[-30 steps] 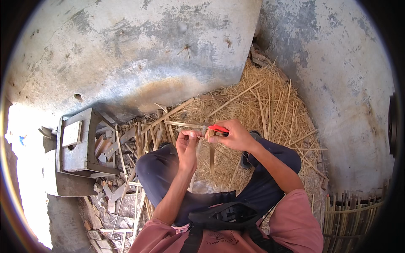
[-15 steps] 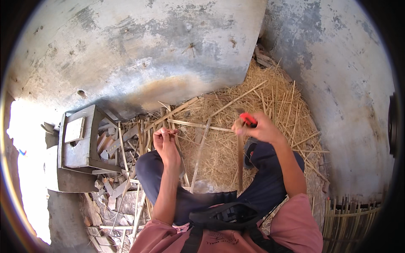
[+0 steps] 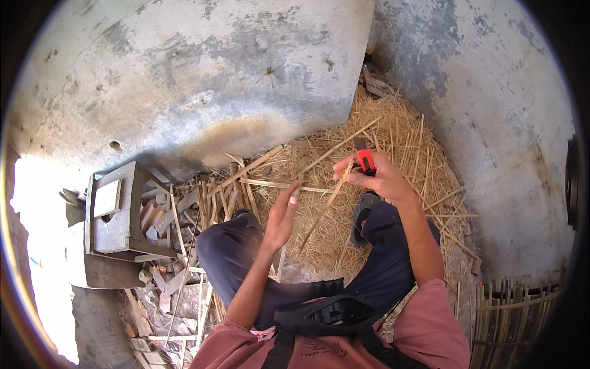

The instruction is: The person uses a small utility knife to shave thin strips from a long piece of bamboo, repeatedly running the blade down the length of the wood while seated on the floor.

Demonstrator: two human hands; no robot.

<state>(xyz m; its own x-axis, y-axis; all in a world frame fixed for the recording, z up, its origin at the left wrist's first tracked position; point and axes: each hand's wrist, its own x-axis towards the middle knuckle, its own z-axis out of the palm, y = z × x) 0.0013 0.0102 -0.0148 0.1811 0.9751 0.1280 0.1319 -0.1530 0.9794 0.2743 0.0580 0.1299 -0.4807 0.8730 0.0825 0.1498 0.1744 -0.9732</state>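
Down near the middle of the view, we're sitting on the ground with our knees apart, dark trousers on, and both hands are hovering over a big heap of straw (image 3: 369,178) that's piling up against the stained concrete walls (image 3: 203,67).

Our right hand (image 3: 376,178) is sitting at about 1 o'clock from the centre. It's curling closed around a red-handled cutter (image 3: 366,161), with the red and black end poking up out of the fist toward 12 o'clock. The same hand is also pinching one end of a thin bamboo strip (image 3: 326,206), and that strip is running down toward 7 o'clock, ending near our other hand.

Our left hand (image 3: 281,216) is just left of centre, wide open with the fingers stretching up and slightly spread. It's not gripping anything; the lower end of the strip is passing right beside the fingertips, but we can't tell if it's actually touching them.

Over at 9 o'clock a small grey wooden stool (image 3: 117,215) is lying tipped on its side among a mess of split bamboo offcuts (image 3: 178,246). A longer pale split stick (image 3: 276,184) is lying flat across the straw just above our left hand. At 4 o'clock, near the rim, a woven bamboo mat (image 3: 516,313) is lying flat.
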